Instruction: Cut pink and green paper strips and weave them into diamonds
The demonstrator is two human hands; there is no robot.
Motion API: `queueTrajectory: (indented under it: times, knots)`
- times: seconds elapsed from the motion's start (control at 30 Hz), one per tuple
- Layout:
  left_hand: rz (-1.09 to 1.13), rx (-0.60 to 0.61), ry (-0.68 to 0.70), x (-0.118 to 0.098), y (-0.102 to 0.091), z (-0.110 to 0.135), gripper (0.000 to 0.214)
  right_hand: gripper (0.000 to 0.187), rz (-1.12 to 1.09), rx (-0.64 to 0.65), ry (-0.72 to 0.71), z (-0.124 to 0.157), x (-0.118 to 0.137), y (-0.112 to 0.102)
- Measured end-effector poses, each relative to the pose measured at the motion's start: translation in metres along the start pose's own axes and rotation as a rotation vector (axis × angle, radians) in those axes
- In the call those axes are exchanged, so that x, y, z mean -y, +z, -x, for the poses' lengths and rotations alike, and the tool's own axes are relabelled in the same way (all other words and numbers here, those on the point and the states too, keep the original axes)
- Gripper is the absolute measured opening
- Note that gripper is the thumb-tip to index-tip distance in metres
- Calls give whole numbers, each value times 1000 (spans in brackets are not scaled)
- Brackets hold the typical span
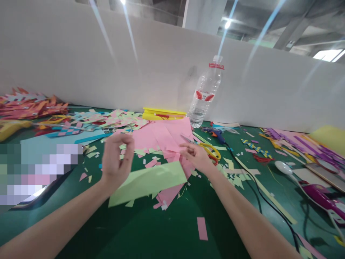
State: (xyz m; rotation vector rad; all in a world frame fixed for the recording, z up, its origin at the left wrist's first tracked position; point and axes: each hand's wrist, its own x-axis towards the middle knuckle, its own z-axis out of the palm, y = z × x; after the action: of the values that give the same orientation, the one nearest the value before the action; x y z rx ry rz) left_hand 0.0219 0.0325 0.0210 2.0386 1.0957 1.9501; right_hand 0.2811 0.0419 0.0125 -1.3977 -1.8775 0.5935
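Note:
My left hand (pixel 117 158) is raised over the table, its fingers curled toward the thumb; anything small between the tips cannot be made out. My right hand (pixel 196 155) is over the pink paper (pixel 167 136), fingers loosely bent and a little apart, with no held thing visible. Just behind that hand are scissors with yellow handles (pixel 212 150), partly covered by it. Between and below both hands is a long light-green paper strip (pixel 151 181), slanted across pink pieces. My left wrist overlaps its left end.
A clear plastic bottle (pixel 203 95) leans near the white partition (pixel 121 61). Paper scraps (pixel 118 120) lie at back left. On the right are a glue gun (pixel 218 135), a black cord (pixel 258 187) and a purple-and-white device (pixel 320 196). A pixelated screen (pixel 40 176) is at left.

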Motion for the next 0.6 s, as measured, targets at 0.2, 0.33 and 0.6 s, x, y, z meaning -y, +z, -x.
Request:
queueTrajectory:
  times: [0.2, 0.33, 0.6]
  knots:
    - [-216, 788, 496, -14, 12, 21, 18, 39, 282, -362, 61, -4, -13, -18]
    - [-196, 1101, 479, -23, 14, 25, 28, 28, 550, -361, 172, -1, -23, -41]
    - [-178, 1262, 419, -21, 12, 20, 36, 32, 701, -77, 216, 4, -41, -47]
